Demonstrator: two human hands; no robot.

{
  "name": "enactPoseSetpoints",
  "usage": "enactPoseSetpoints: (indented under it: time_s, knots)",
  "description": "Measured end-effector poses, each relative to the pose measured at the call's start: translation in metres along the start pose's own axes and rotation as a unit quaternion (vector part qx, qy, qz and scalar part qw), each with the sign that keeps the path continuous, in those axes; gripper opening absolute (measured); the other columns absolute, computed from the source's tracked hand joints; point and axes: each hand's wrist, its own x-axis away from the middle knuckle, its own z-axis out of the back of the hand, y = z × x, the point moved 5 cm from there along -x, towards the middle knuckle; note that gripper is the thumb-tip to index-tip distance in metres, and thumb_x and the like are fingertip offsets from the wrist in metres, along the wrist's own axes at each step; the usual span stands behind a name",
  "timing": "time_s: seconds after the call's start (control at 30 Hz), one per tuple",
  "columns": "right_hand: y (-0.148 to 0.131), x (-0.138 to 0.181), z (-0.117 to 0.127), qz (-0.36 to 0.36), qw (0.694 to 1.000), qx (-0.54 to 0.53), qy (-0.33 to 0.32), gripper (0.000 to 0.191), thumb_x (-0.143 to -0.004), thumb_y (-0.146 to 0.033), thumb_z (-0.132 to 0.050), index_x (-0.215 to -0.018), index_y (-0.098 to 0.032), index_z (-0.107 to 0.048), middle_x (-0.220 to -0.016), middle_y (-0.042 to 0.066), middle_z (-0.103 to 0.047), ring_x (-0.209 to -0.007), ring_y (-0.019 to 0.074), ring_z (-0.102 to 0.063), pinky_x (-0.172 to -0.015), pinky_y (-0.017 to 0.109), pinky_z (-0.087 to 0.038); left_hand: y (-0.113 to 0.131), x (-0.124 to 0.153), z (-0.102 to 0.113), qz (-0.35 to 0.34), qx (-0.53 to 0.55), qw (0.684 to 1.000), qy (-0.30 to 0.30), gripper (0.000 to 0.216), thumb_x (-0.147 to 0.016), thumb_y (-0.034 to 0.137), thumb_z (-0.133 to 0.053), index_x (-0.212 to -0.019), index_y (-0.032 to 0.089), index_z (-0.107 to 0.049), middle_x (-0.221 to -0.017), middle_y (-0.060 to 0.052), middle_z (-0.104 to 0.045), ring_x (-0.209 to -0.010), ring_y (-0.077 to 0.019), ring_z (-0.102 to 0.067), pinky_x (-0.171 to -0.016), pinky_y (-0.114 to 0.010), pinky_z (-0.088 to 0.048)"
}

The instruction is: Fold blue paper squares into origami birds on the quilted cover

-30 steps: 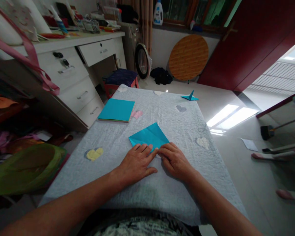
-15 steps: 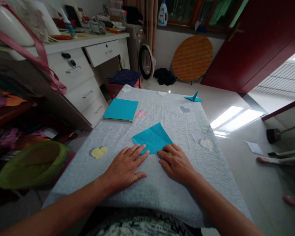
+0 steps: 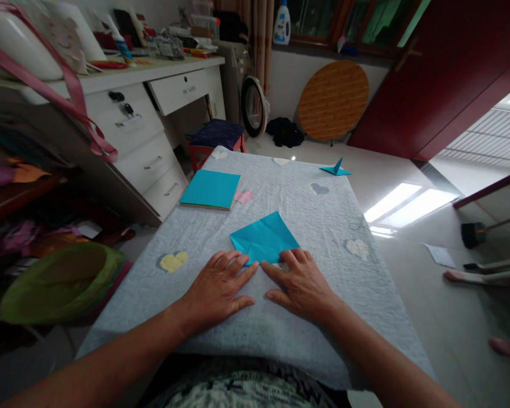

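Note:
A folded sheet of blue origami paper lies on the cloth-covered table, creases showing across its surface. My left hand rests flat with fingers spread, its fingertips on the paper's near left edge. Opposite it, my right hand has its fingers apart and touches the near right edge. The two index fingertips almost meet at the paper's near side. Farther off to the left sits a stack of square paper with a blue sheet on top. A small folded blue paper piece with an upright point stands near the far right corner.
A pale cloth with heart patches covers the table. To the left are a white desk with drawers and a green-lined bin. A stool stands beyond the far left corner. A person's feet show at right.
My right hand's fingers have spread out, its index fingertip sliding left along the near edge toward my left hand. My left hand stays nearly in place on the paper.

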Motion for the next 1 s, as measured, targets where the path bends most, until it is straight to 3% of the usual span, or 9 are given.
enactPoseSetpoints:
  time_s: [0.23,0.57,0.67,0.77,0.9,1.0]
  knots:
    - [0.008,0.009,0.005,-0.014,1.000,0.007,-0.010,0.052,-0.093,-0.057,-0.053,-0.137,-0.029,-0.057,-0.123,0.012,-0.059,-0.107,0.0311,-0.051,-0.092,0.049,-0.041,-0.001,0.013,0.005,0.011,-0.023,1.000,0.010,0.053,-0.091,0.051,-0.061,-0.132,0.017,-0.060,-0.132,-0.012,-0.061,-0.124,-0.0297,-0.051,-0.103,-0.043,-0.038]
    - [0.046,0.048,0.012,-0.082,0.996,0.030,0.022,0.035,-0.096,-0.041,-0.054,-0.126,-0.026,-0.064,-0.121,0.011,-0.063,-0.112,0.0287,-0.055,-0.097,0.047,-0.042,-0.005,0.017,0.006,0.007,-0.019,1.000,-0.003,0.048,-0.091,0.046,-0.064,-0.131,0.019,-0.061,-0.130,-0.012,-0.063,-0.121,-0.0283,-0.056,-0.097,-0.039,-0.044]
    - [0.052,0.045,0.019,-0.119,0.991,0.054,0.024,0.026,-0.097,-0.037,-0.053,-0.108,-0.023,-0.072,-0.112,0.010,-0.067,-0.107,0.0288,-0.057,-0.094,0.047,-0.042,-0.006,0.016,0.006,0.010,-0.010,1.000,-0.008,0.048,-0.090,0.044,-0.065,-0.131,0.019,-0.060,-0.130,-0.012,-0.063,-0.121,-0.0286,-0.056,-0.095,-0.039,-0.045]
    - [0.051,0.033,0.031,-0.171,0.982,0.067,0.038,0.033,-0.099,-0.035,-0.049,-0.082,-0.020,-0.073,-0.104,0.012,-0.069,-0.097,0.0295,-0.060,-0.089,0.048,-0.044,-0.008,0.011,0.013,0.006,0.008,1.000,-0.024,0.046,-0.090,0.039,-0.066,-0.130,0.018,-0.059,-0.128,-0.013,-0.063,-0.117,-0.0285,-0.058,-0.094,-0.040,-0.047]
    - [0.030,0.006,0.032,-0.146,0.987,-0.033,0.055,0.020,-0.097,-0.026,-0.053,-0.103,-0.018,-0.069,-0.106,0.011,-0.069,-0.099,0.0262,-0.062,-0.090,0.041,-0.048,-0.016,-0.009,0.029,0.014,0.061,0.995,-0.080,0.022,-0.092,0.033,-0.061,-0.109,0.019,-0.066,-0.109,-0.009,-0.068,-0.100,-0.0252,-0.063,-0.088,-0.039,-0.049]
    - [0.017,-0.011,0.019,-0.156,0.983,-0.087,0.043,0.037,-0.092,-0.021,-0.058,-0.129,-0.015,-0.056,-0.125,0.014,-0.064,-0.110,0.0277,-0.062,-0.092,0.040,-0.049,-0.027,-0.030,0.041,0.030,0.107,0.992,-0.056,0.029,-0.089,0.033,-0.063,-0.114,0.017,-0.062,-0.114,-0.010,-0.066,-0.106,-0.0256,-0.062,-0.095,-0.040,-0.048]
